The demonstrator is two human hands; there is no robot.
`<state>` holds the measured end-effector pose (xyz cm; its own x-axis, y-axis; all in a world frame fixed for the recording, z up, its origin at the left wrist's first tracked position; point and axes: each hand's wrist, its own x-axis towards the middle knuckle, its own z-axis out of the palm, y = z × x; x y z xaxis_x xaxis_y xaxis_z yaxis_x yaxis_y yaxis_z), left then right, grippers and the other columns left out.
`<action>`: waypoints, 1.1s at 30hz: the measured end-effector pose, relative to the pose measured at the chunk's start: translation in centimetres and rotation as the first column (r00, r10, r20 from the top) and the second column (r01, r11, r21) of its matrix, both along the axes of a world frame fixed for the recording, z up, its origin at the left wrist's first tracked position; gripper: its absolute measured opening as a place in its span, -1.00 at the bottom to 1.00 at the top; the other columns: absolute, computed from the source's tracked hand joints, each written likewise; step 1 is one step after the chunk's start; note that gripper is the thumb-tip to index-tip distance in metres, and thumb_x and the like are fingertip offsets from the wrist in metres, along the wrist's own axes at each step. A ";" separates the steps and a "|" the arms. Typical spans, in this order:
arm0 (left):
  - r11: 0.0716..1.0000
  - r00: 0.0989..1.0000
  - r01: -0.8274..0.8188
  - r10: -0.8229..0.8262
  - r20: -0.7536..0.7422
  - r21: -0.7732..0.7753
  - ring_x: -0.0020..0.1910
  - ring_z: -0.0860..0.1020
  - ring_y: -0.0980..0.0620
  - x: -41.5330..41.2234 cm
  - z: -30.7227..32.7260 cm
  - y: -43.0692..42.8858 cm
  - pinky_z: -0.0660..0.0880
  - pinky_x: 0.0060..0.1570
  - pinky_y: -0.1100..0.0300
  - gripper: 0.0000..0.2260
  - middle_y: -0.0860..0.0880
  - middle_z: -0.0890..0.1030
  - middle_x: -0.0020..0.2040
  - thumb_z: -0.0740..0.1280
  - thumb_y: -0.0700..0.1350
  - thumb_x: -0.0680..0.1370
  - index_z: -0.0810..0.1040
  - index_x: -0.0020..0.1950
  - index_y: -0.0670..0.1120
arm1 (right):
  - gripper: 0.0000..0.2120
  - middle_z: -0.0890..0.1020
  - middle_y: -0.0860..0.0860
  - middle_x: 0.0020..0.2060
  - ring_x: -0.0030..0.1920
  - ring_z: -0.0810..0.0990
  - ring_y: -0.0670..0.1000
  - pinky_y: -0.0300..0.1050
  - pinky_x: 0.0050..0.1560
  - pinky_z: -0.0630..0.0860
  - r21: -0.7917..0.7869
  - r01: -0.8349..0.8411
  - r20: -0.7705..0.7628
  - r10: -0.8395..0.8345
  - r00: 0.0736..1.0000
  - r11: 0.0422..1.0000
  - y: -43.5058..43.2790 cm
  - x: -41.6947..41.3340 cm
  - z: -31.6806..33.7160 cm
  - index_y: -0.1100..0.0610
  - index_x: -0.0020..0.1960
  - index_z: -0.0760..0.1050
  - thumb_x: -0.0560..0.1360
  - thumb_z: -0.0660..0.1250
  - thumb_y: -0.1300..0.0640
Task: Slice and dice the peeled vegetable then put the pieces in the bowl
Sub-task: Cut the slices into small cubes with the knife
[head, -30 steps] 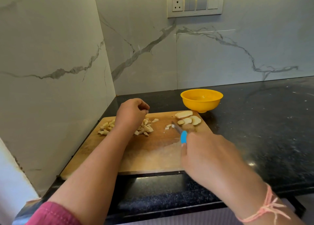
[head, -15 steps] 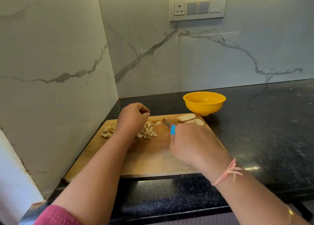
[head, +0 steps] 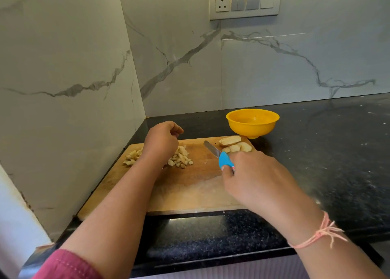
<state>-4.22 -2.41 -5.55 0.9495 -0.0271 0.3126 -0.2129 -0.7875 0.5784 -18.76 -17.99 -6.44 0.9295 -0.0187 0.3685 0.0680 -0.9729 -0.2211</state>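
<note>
The right grip [head: 253,179] is clenched round the blue handle [head: 224,160] of a knife [head: 212,150]. The blade runs out of it away from the person and to the left, lying low over the cutting board [head: 190,186]. Just beyond this grip's knuckles lie the uncut slices [head: 234,144], flat and overlapping, the farthest one with its long axis roughly left to right. They look light, firm and damp, so likely to slide under the blade. I would pin one from above with the fingertips, well back from the edge, and turn its long axis across the blade. Well to the left of the knife, the left grip [head: 162,140] hangs curled over the diced pieces [head: 181,157], which spread to either side of it. Whether it pinches a piece I cannot tell. The cubes are small and loose and are better scooped than picked up. Beyond the slices the yellow bowl [head: 251,129] stands on the counter [head: 327,152], touching the board's far corner, with no pieces visible inside.
</note>
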 end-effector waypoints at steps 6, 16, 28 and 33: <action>1.000 0.994 0.009 -0.006 0.109 -0.029 -0.03 0.49 0.09 -0.3 -0.5 -0.3 0.48 -0.04 0.21 -0.81 0.00 0.60 0.07 0.30 -0.12 0.59 0.55 0.19 -0.03 | -0.75 0.38 -0.09 -0.29 -0.35 0.36 -0.11 -0.24 -0.47 0.15 0.068 -0.065 -0.033 0.067 0.997 0.996 0.1 -0.4 -0.3 0.04 0.11 0.45 0.60 0.09 -0.06; 0.946 0.962 0.241 -0.263 0.075 0.215 0.04 0.50 0.07 -0.6 -0.1 -5.3 0.49 0.12 0.19 -0.74 0.00 0.58 0.16 0.29 -0.13 0.59 0.52 0.28 -0.03 | -0.55 0.55 0.00 0.19 0.12 0.55 0.04 -0.15 -0.07 0.43 0.185 0.054 0.106 -0.075 0.992 0.981 -2.8 0.8 -1.5 0.04 0.49 0.11 0.63 0.03 -0.02; 0.878 0.936 0.350 -0.340 -0.090 0.326 -0.05 0.56 0.00 1.0 0.2 -8.9 0.52 -0.01 0.20 -0.76 -0.08 0.63 0.04 0.32 -0.09 0.57 0.61 0.20 -0.10 | -0.47 0.52 0.02 0.24 0.15 0.54 0.03 -0.14 0.02 0.47 0.286 0.069 0.058 -0.089 0.994 0.956 -3.7 1.3 -1.7 0.02 0.55 -0.06 0.63 -0.01 -0.04; 0.895 0.950 0.301 -0.312 -0.022 0.330 -0.06 0.58 -0.04 0.9 0.3 -7.9 0.58 0.01 0.11 -0.76 -0.09 0.65 0.03 0.26 -0.10 0.60 0.61 0.21 -0.09 | -0.47 0.53 0.00 0.22 0.13 0.55 0.01 -0.17 -0.01 0.48 0.269 0.076 0.031 -0.087 0.996 0.960 -3.8 1.7 -1.7 0.02 0.55 -0.10 0.63 -0.03 -0.05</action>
